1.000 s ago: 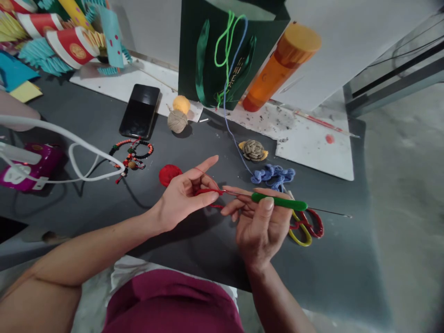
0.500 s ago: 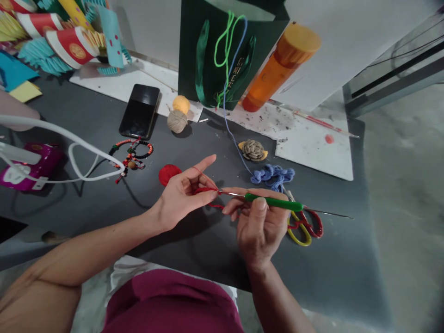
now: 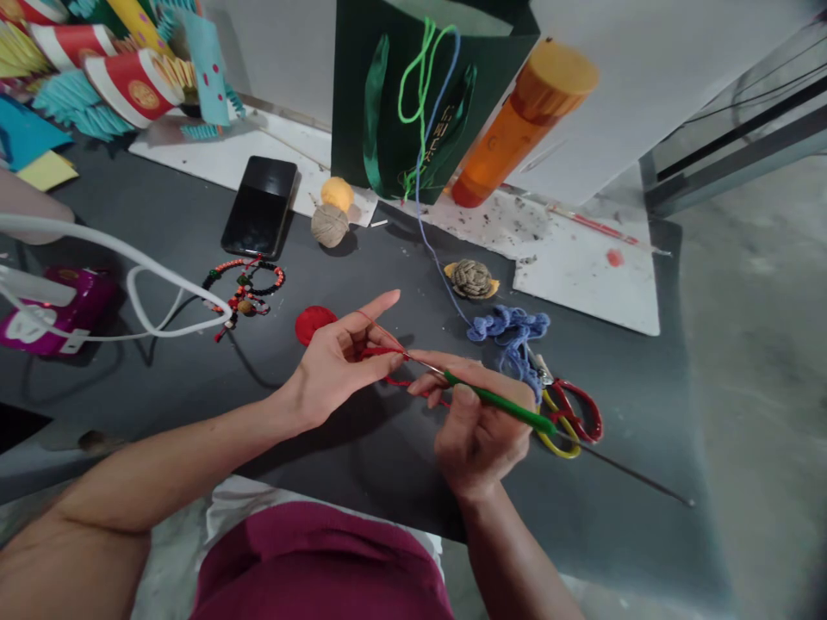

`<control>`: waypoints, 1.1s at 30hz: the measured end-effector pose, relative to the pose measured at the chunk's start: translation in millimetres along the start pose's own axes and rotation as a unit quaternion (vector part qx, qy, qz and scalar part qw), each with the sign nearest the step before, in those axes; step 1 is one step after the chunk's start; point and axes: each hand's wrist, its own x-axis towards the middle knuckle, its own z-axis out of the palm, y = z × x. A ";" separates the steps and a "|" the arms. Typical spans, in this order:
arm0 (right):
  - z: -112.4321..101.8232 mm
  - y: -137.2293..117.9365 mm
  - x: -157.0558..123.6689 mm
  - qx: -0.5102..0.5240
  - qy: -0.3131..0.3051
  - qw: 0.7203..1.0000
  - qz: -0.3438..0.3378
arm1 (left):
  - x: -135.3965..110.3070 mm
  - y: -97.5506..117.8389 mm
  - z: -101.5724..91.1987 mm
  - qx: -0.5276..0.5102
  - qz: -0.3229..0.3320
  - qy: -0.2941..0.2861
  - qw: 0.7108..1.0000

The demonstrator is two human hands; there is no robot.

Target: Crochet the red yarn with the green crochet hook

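Crochet hook (image 3: pixel 500 403), green-handled, tipped from level to a slant in your right hand (image 3: pixel 481 435)
Your right fingers clamp its handle; its near tip meets the red thread (image 3: pixel 388 351) pinched in your left hand (image 3: pixel 339 357). The red yarn ball (image 3: pixel 315 325) lies just beyond on the tabletop (image 3: pixel 613 534).

A craft workspace: the dark bench (image 3: pixel 620 482) carries a crochet hook (image 3: pixel 497 403), balls of yarn (image 3: pixel 329 226), scissors (image 3: pixel 572 422), a paint-flecked board (image 3: pixel 581 284) and folded paper decorations (image 3: pixel 133 90) at its far left corner.
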 end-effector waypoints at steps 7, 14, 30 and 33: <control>-6.1 8.3 -8.4 -0.076 -0.043 0.993 -0.081 | 1.2 -2.1 -1.8 0.027 0.016 0.007 0.999; -6.6 10.4 -11.5 -0.110 -0.026 0.984 -0.137 | 1.5 0.6 -2.3 0.028 0.000 0.008 1.000; -2.9 -0.2 0.5 -0.092 -0.029 0.993 -0.071 | 2.6 -1.3 -4.6 -0.142 -0.121 -0.102 0.977; -2.5 -1.2 -2.8 -0.028 0.007 1.000 0.000 | 3.6 -0.3 -5.6 -0.157 -0.174 -0.104 0.967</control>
